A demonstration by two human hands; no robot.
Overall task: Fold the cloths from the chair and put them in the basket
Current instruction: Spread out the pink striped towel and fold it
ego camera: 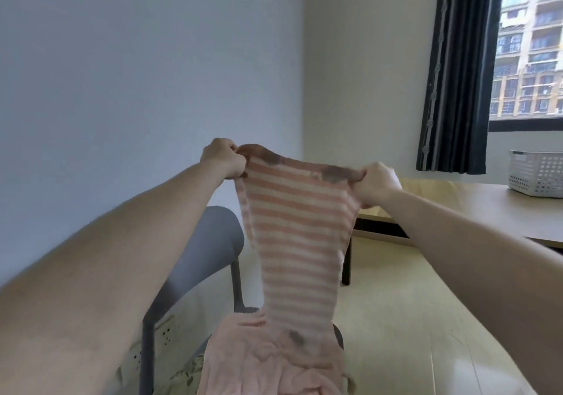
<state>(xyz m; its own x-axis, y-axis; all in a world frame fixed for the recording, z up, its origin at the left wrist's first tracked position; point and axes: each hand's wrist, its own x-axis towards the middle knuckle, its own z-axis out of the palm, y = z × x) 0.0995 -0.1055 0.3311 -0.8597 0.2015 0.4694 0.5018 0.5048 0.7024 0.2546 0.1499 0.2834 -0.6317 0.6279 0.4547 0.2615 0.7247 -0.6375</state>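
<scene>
Both arms are raised in front of the wearer. The left hand [222, 158] has its grip clamped on the top left corner of a pink-and-white striped cloth [297, 227], fingers curled round the brown-blotched upper edge. The right hand [376, 185] is clamped likewise on the top right corner. The cloth is stretched taut between the two hands and hangs downward, narrowing toward its lower end (that end meets the pile below).

Beneath it a plain pink cloth [243, 355] lies heaped on the seat of a grey chair [213, 242], whose curved backrest stands to the left of the hanging cloth. Whether further cloths lie under the heap cannot be told.

A white perforated basket [537, 173] stands on a wooden bench [475, 208] at the right, well apart from the hands, beneath a window with a dark curtain [457, 74].
</scene>
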